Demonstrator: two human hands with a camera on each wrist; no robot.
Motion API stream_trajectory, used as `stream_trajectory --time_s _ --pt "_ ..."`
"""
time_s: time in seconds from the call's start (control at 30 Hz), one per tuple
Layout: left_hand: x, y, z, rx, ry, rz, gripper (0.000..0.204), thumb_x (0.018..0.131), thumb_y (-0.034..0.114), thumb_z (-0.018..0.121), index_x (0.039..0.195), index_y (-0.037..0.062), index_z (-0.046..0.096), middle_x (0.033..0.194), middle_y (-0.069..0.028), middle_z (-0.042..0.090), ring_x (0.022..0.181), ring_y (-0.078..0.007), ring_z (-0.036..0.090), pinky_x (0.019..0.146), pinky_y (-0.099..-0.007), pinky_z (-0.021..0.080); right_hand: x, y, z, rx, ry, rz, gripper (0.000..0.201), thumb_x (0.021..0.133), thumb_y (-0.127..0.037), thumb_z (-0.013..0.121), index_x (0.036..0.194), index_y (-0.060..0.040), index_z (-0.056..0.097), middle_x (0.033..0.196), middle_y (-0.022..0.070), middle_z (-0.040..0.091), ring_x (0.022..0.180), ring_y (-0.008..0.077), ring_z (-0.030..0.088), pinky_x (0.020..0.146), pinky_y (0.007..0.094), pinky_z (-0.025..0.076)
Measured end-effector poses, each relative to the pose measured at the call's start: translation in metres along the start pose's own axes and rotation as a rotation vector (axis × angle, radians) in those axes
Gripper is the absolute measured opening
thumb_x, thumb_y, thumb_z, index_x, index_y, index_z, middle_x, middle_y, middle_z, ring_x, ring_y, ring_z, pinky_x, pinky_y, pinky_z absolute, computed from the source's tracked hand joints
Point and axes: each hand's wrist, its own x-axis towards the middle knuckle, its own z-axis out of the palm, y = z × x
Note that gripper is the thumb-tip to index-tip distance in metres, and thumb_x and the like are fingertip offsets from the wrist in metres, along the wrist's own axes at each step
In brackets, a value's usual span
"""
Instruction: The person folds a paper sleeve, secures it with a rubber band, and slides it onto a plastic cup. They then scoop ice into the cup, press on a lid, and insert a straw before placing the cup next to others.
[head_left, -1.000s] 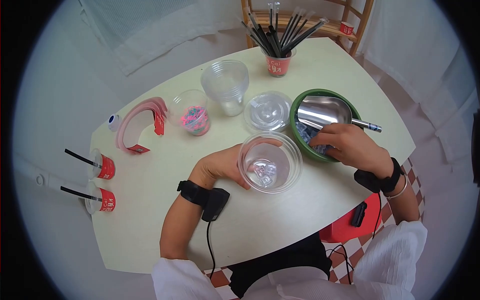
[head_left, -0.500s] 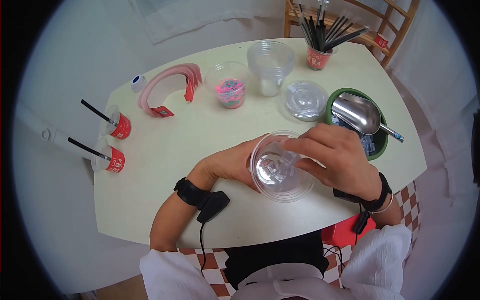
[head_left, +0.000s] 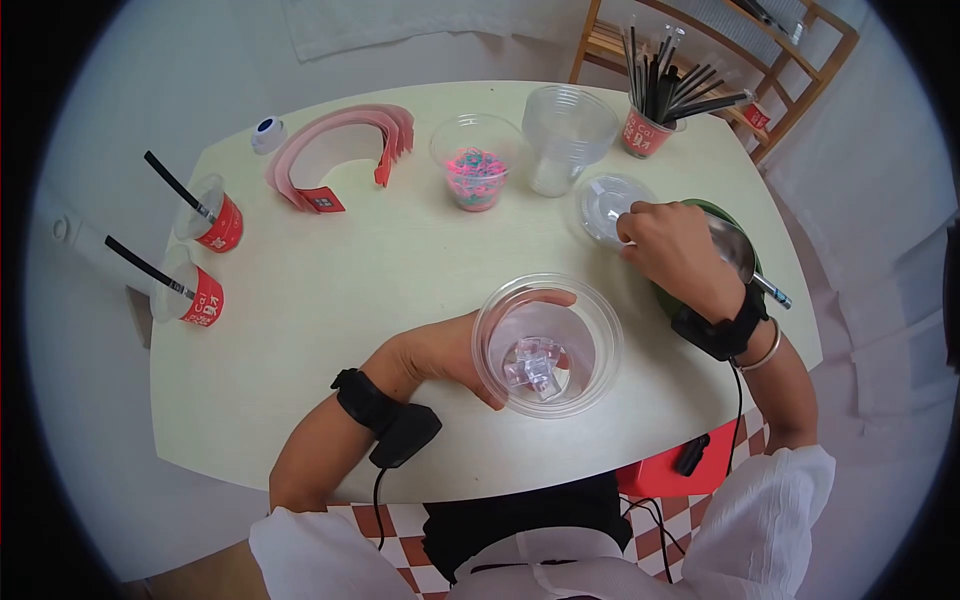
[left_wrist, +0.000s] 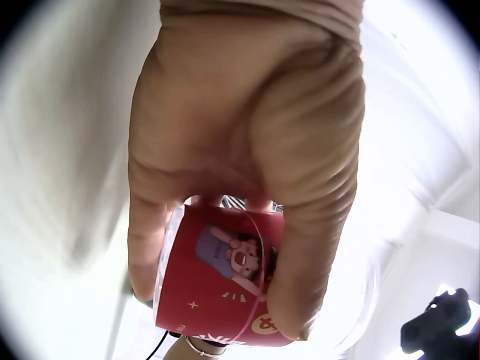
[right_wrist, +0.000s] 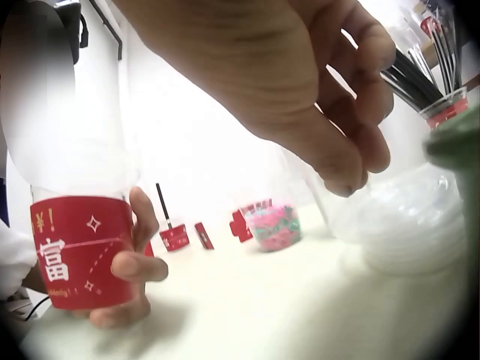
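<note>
The left hand [head_left: 445, 350] grips a clear cup [head_left: 560, 315] from its left side; clear ice-like cubes [head_left: 535, 368] lie at the bottom. The left wrist view has the left hand [left_wrist: 247, 127] around the cup's red printed sleeve [left_wrist: 210, 274]. At the green bowl's [head_left: 672, 300] left side, the right hand [head_left: 685, 260] hangs with curled fingers beside clear lids [head_left: 602, 200]. Thumb and fingertips of the right hand [right_wrist: 315, 90] meet in the right wrist view, with nothing visible between them. A metal scoop [head_left: 735, 250] rests in the bowl, partly hidden by the hand.
Stacked clear cups [head_left: 568, 125], a cup of pink and green bits [head_left: 478, 178] and a cup of black straws [head_left: 645, 135] stand at the back. Pink sleeves [head_left: 340, 120] lie back left. Two drinks with straws [head_left: 222, 225] stand at the left edge.
The right hand was in the bowl, then held a clear cube over the cup, and has now moved back toward the bowl and lids. The left hand keeps its grip; the camera view has shifted.
</note>
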Motion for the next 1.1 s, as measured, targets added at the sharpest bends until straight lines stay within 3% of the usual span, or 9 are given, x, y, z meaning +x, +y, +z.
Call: stream_trajectory --time_s 0.13,0.27,0.37,0.47,0.57,0.67,0.87,1.1 --pt "-0.003 0.006 -0.001 0.236 -0.007 0.043 0.112 0.043 -0.001 0.083 0.140 0.0116 0.030 0.126 -0.0049 0.048 0.117 -0.0160 0.044 0.101 -0.0301 0.037 0.012 -0.015 0.009 -0.129 -0.057 -0.091 0.015 0.067 -0.014 0.071 0.071 -0.0037 0.061 0.072 0.0109 0.062 0.067 0.0281 0.064 0.058 0.0366 0.050" --pt "-0.004 0.003 -0.001 0.236 -0.030 0.066 0.110 0.043 -0.003 0.083 0.140 0.0118 0.032 0.126 -0.0046 0.048 0.116 -0.0161 0.045 0.100 -0.0302 0.039 0.023 -0.020 0.016 -0.245 -0.092 -0.132 0.007 0.065 -0.006 0.067 0.069 -0.0035 0.061 0.067 0.0126 0.061 0.065 0.0268 0.065 0.057 0.0361 0.050" --pt "-0.006 0.000 -0.001 0.219 -0.014 0.044 0.109 0.044 -0.005 0.082 0.140 0.0117 0.032 0.127 -0.0047 0.048 0.115 -0.0165 0.046 0.100 -0.0302 0.039 0.022 -0.024 0.014 -0.229 0.005 -0.102 0.006 0.064 -0.002 0.064 0.069 -0.0035 0.062 0.066 0.0123 0.062 0.065 0.0270 0.065 0.056 0.0357 0.050" --pt "-0.005 -0.002 -0.001 0.199 0.005 0.028 0.109 0.045 -0.006 0.082 0.140 0.0118 0.032 0.128 -0.0050 0.047 0.116 -0.0167 0.046 0.100 -0.0302 0.039 0.021 -0.020 0.007 -0.190 -0.029 -0.032 0.013 0.069 -0.012 0.068 0.076 -0.0042 0.060 0.073 0.0108 0.063 0.067 0.0295 0.064 0.058 0.0380 0.050" --pt "-0.004 -0.003 -0.002 0.219 -0.010 0.057 0.109 0.045 -0.005 0.082 0.140 0.0117 0.032 0.129 -0.0052 0.047 0.115 -0.0166 0.046 0.100 -0.0302 0.039 0.021 -0.021 0.012 -0.186 -0.089 -0.012 0.008 0.069 -0.007 0.065 0.074 -0.0035 0.060 0.072 0.0117 0.063 0.067 0.0297 0.064 0.057 0.0384 0.050" --pt "-0.003 -0.004 -0.002 0.237 -0.019 0.066 0.109 0.045 -0.005 0.083 0.140 0.0116 0.032 0.129 -0.0052 0.047 0.116 -0.0169 0.046 0.100 -0.0303 0.039 0.023 -0.019 0.019 -0.299 -0.075 -0.100 0.009 0.062 -0.002 0.066 0.071 -0.0034 0.063 0.066 0.0122 0.064 0.064 0.0260 0.066 0.057 0.0337 0.051" --pt "-0.006 -0.003 0.000 0.271 0.010 0.039 0.110 0.042 -0.003 0.084 0.139 0.0114 0.034 0.130 -0.0050 0.047 0.116 -0.0175 0.046 0.101 -0.0307 0.038 0.023 -0.025 0.020 -0.229 -0.006 -0.041 0.004 0.064 -0.002 0.065 0.066 -0.0049 0.065 0.066 0.0115 0.065 0.066 0.0252 0.067 0.056 0.0319 0.052" --pt "-0.006 0.000 0.000 0.286 -0.005 0.041 0.109 0.042 -0.003 0.083 0.139 0.0115 0.034 0.130 -0.0056 0.047 0.116 -0.0180 0.046 0.103 -0.0312 0.037 0.029 -0.026 0.024 -0.307 -0.106 -0.090 0.006 0.065 -0.003 0.065 0.071 -0.0048 0.065 0.066 0.0110 0.065 0.066 0.0244 0.066 0.056 0.0318 0.052"
